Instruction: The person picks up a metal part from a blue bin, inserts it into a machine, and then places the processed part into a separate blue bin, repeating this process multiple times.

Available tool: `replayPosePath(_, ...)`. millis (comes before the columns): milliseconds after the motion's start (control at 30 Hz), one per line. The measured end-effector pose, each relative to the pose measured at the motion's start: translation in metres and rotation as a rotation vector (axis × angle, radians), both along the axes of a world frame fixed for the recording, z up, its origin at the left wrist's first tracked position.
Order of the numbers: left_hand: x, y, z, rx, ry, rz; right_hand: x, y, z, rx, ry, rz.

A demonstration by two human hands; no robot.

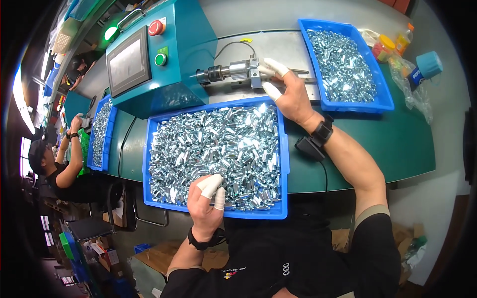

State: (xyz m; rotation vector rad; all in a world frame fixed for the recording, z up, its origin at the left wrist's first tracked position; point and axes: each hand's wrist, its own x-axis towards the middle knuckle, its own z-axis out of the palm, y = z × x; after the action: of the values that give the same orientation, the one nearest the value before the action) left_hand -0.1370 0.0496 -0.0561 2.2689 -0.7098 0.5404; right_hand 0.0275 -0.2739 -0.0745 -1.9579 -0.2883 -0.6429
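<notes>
Below the white-capped left hand [204, 202], elongated silver metal parts [213, 144]

Lie axes-scattered, uncountable, in the near blue rectangular plastic tray [284, 174]. With left fingers bunched, cannot tell whether pinching one. Farther off, up and right at one silver metal clamp [255, 77], see the right hand [294, 97] half-curled, grip unclear. Count three blue trays [348, 106], one teal boxy machine [171, 92].

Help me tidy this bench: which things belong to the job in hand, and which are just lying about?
Likely work:
teal machine
metal fixture, by the right hand
near blue tray of metal pieces, by the left hand
blue tray at right

Likely lying about:
orange-capped bottle
yellow-lidded jar
blue container
clear plastic bag
</notes>
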Motion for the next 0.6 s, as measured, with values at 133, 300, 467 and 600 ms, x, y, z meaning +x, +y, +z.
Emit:
replayPosePath(133, 0.0009, -0.0018, -0.0012, 0.016, -0.008, 0.006, 0.0009, -0.0012, -0.0081, 0.002, -0.085, 0.009)
replayPosePath(300, 0.0001, -0.0006, -0.0033, 0.014, -0.016, 0.036, 0.0032, 0.0024, -0.0115, -0.049, -0.097, -0.012)
replayPosePath(467, 0.0006, -0.0025, -0.0029, -0.001, -0.028, 0.068, 0.0024, 0.0048, -0.0066, 0.025, -0.087, 0.019)
replayPosePath(600, -0.0002, -0.0033, -0.0036, 0.002, -0.027, 0.077, 0.0014, 0.0047, -0.0071, 0.028, -0.079, 0.017)
